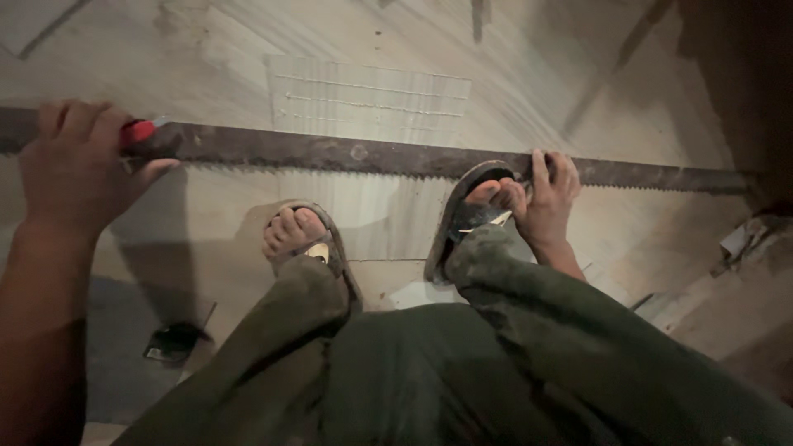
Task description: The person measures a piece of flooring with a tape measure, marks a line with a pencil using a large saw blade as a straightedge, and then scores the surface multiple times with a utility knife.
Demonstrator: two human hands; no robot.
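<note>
my left hand is closed around the red-tipped handle end of a long, rusty, dark metal saw blade, which lies straight across the pale wooden board floor with its teeth facing me. my right hand pinches the blade further along, fingers curled over its top edge, well apart from the left. my right foot in a worn dark sandal presses against the blade just beside that hand; my left sandalled foot rests flat, near the blade. dark green trousers cover my legs.
</note>
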